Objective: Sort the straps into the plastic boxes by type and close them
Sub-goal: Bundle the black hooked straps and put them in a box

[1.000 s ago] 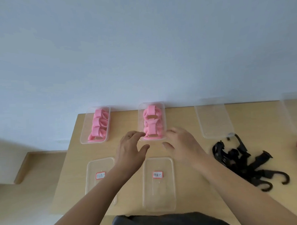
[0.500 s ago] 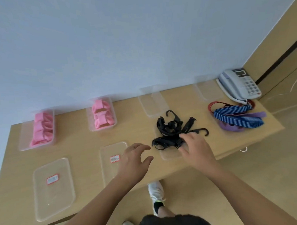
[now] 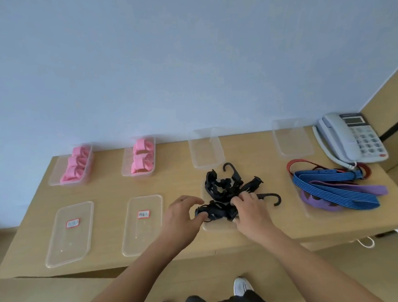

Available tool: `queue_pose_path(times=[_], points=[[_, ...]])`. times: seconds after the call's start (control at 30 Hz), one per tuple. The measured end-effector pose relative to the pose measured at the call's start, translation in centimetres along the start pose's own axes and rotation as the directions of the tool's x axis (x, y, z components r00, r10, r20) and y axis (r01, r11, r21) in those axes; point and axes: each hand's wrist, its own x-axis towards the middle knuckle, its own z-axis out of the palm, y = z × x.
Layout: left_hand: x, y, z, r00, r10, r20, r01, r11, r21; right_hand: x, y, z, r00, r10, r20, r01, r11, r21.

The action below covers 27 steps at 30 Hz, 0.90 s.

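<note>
Black straps (image 3: pixel 224 188), a tangled heap with hooked ends, lie on a clear lid (image 3: pixel 219 226) at the table's (image 3: pixel 117 191) near edge. The left hand (image 3: pixel 181 216) pinches the heap's left end; the right hand (image 3: pixel 251 213) grips its right.

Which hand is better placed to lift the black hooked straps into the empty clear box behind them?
Right, probably. The right hand grips the middle of the black hooked straps, directly before the empty clear plastic box; the left hand only reaches their near-left end.
</note>
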Motion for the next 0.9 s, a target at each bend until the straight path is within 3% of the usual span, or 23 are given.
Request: queue_pose_path(times=[0.17,0.27,0.4,0.53,0.7,0.9], points=[[0.3,2.3,1.0,0.999,-0.035,0.005,0.034,0.997,0.069,0.5,1.9,-3.2,0.991,-0.064,-0.12,0.101,0.936,0.337],[0.9,4.4,1.2,1.0,0.013,0.01,-0.014,0.998,0.062,0.3,2.4,-7.6,0.985,-0.121,-0.12,0.169,0.762,0.624],[2.0,7.7,1.1,0.996,0.078,-0.035,-0.08,0.994,-0.075,-0.4,2.8,-13.9,0.973,-0.192,-0.127,0.212,0.535,0.818],[2.8,10.9,0.7,0.995,0.099,0.034,-0.083,0.946,-0.312,-0.8,3.8,-18.8,0.945,-0.271,-0.185,0.271,0.326,0.906],[2.6,14.9,0.0,0.991,0.119,0.061,-0.075,0.872,-0.484,-0.5,5.2,-22.8,0.934,-0.201,-0.296,0.321,0.109,0.941],[2.0,19.4,-3.6,0.984,0.107,-0.141,-0.176,0.701,-0.691,-0.6,7.4,-24.1,0.906,-0.09,-0.413,0.421,0.115,0.9]])
